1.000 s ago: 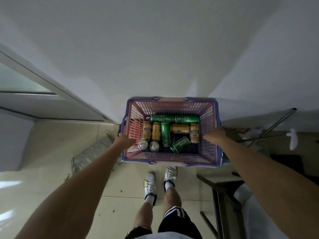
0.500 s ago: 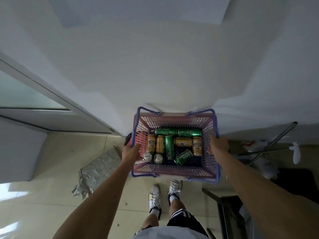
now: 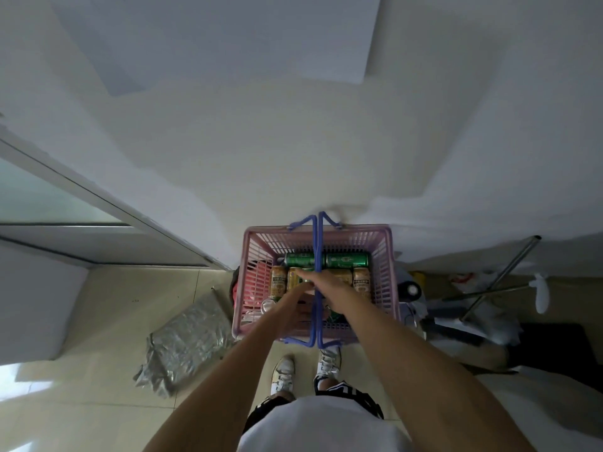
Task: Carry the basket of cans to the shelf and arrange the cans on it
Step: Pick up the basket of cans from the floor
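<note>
A pink plastic basket [image 3: 385,272] hangs in front of me, close to the white wall. Its two blue handles [image 3: 316,243] are raised and meet over the middle. My left hand [image 3: 298,308] and my right hand [image 3: 323,283] are both closed around the joined handles at the centre. Inside lie green cans [image 3: 347,260] along the far side and gold cans [image 3: 278,282] in a row below them. My hands and forearms hide several cans nearer to me. No shelf is in view.
A crumpled silver foil bag [image 3: 186,347] lies on the tiled floor at the left. A grey door frame [image 3: 107,207] runs diagonally at the left. A metal stand [image 3: 499,282] and clutter sit on the right. My shoes [image 3: 306,370] are below the basket.
My hands left the basket's sides and came together at the centre. The blue handles swung up and now meet under both hands. The basket sits lower in the frame.
</note>
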`<state>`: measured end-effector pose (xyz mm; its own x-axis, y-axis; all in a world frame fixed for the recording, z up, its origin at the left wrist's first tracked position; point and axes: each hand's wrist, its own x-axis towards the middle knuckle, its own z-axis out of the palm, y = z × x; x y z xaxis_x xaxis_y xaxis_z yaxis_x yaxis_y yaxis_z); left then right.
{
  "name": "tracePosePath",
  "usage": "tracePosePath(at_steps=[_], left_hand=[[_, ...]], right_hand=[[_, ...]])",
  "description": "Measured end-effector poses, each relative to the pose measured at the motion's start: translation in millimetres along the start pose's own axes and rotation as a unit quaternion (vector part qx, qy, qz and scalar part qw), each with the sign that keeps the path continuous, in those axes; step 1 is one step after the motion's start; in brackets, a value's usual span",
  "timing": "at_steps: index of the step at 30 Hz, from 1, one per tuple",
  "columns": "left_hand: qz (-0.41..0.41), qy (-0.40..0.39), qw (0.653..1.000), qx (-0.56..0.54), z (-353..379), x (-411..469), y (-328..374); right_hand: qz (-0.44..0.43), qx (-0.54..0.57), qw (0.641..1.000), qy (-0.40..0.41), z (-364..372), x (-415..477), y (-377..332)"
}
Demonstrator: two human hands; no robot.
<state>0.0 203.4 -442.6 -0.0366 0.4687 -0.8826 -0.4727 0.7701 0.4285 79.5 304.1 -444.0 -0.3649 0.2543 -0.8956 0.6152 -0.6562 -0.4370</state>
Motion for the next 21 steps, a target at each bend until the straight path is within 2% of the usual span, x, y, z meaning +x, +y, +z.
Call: tracePosePath(at_steps=[7,12,17,21], left_hand=[[-0.009,-0.052,0.999,0.006,-16.8,-2.2,-0.1],[-0.053,-0.064,0.996,0.036,0.6,6.8,2.6],[-0.039,-0.127,0.987,0.090,1.6,7.8,4.4],[-0.014,-0.205,0.975,0.079,-10.9,-19.6,-2.0]], right_hand=[[-0.045,0.072,0.996,0.021,3.9,12.2,17.0],[-0.032,0.104,0.993,0.047,12.7,-4.7,9.7],[-0.013,0.090,0.985,0.148,29.1,-27.2,-4.7],[-0.021,0.105,0.966,0.234,52.8,-51.5,-7.9]])
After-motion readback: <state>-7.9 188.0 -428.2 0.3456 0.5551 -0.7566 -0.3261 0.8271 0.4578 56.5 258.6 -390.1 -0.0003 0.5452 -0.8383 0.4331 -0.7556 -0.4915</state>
